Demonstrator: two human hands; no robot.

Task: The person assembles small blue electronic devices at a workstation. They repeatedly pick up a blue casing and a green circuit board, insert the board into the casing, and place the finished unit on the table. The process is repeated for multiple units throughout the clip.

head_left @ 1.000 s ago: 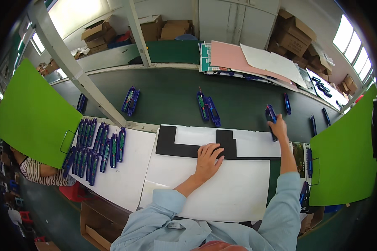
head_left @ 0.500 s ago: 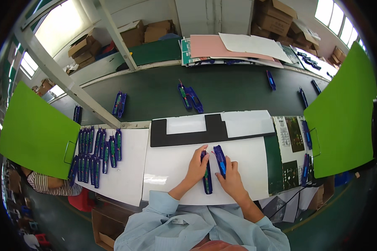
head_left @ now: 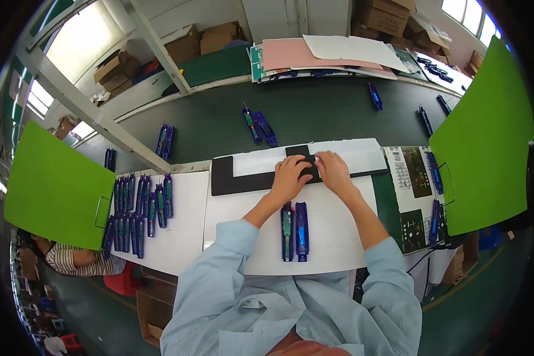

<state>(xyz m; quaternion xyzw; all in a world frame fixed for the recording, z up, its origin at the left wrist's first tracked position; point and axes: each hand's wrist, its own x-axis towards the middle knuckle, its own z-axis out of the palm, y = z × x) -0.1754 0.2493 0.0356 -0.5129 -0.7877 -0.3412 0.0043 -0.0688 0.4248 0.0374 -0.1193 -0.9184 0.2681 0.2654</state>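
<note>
Both my hands reach forward to a black stepped strip [head_left: 252, 183] lying along the far side of my white work surface. My left hand [head_left: 288, 178] rests over the strip's raised middle block, fingers bent and apart. Just right of it, my right hand [head_left: 334, 172] has its fingers curved down at the same block; the undersides of its fingertips are hidden. Between my forearms two narrow blue casing halves lie side by side, apart from both hands. The left casing half [head_left: 287, 234] carries a green circuit board; the right casing half [head_left: 302, 234] shows a lighter blue inside.
On the left, several blue casings with green boards [head_left: 139, 202] lie in rows beside a green panel [head_left: 59, 187]. Another green panel [head_left: 483, 148] stands right, near printed sheets [head_left: 415, 190]. More casings [head_left: 259, 124] lie on the dark bench [head_left: 320, 113]. A person in stripes [head_left: 71, 259] sits left.
Both hands have let go of the blue casing halves and moved forward to the black strip. The two halves now lie straight and parallel on the white surface. The view has shifted slightly.
</note>
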